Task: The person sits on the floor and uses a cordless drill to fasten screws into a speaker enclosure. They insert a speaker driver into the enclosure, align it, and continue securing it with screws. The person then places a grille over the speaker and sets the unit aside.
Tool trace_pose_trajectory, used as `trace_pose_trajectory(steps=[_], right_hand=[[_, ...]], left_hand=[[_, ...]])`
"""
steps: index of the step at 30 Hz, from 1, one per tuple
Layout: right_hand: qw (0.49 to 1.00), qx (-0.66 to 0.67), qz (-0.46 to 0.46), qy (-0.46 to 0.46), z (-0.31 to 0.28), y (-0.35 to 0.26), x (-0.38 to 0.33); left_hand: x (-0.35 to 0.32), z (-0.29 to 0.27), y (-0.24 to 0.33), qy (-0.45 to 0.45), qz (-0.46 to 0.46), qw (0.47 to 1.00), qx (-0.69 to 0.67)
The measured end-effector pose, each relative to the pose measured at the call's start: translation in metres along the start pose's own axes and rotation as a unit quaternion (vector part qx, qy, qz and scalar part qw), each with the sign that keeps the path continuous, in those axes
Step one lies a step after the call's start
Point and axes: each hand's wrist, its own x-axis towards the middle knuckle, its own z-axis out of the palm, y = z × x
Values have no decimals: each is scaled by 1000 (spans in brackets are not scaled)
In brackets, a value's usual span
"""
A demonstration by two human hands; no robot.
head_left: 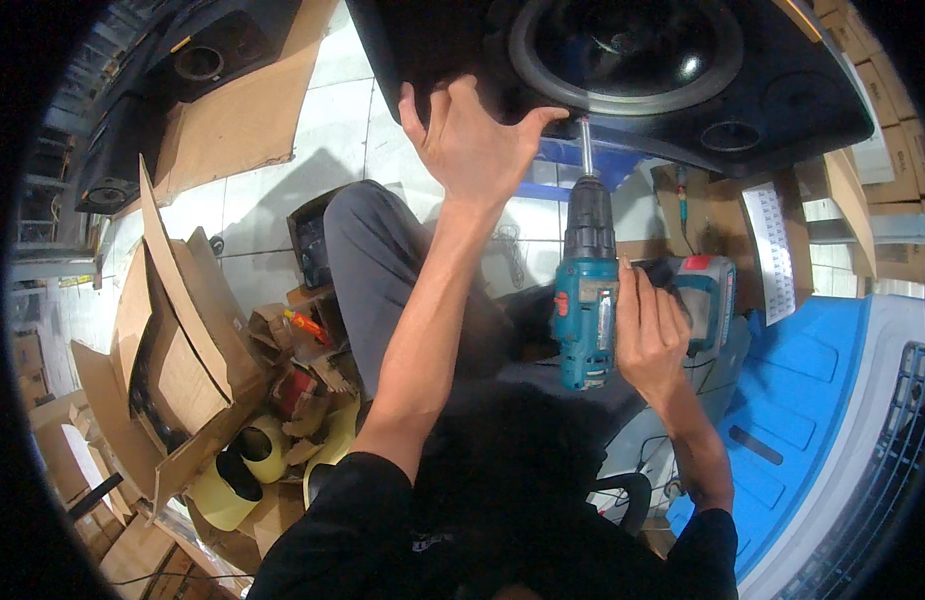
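**Drill bit at speaker rim, cabinet braced by the other hand**

Left hand (pixel 472 140): fingers spread wide, palm pressed flat against the edge of the black speaker cabinet (pixel 622 90), just beside the round speaker cone (pixel 622 45). It holds nothing; it steadies the panel.

Right hand (pixel 650 335): wrapped around the grip of the teal cordless drill (pixel 585 315), fingers closed on the handle. Battery pack end (pixel 710 295) sits to the right of the hand.

Drill position: in front of the person's lap, between both forearms. Long axis runs near-vertical in the head view, chuck up, bit (pixel 586 150) reaching the cone's rim near the left thumb. Whether the bit tip is seated in a screw, I cannot tell.

Handling judgement: drill is rigid and fairly heavy at the battery end; the pistol grip is the right hold. Cabinet looks bulky, stiff, smooth-faced; likely to shift unless braced at its edge.

Surroundings: torn cardboard (pixel 172 330) and yellow tape rolls (pixel 247 465) on the floor at left; blue plastic panel (pixel 812 370) at right.
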Motion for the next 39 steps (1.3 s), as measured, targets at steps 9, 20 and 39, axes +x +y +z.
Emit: trace_pose_trajectory(steps=[9,20,39], right_hand=[[1000,-5,4,-5,-2,-1,4],[991,68,-90,-74,-47,-8,-77],[976,44,119,-177,3,-36,-201]], left_hand=[[0,0,1,-2,-7,1000,4],[-7,-31,8,-118,-46,989,-70],[-230,-218,-225,-428,-652,594,-198]])
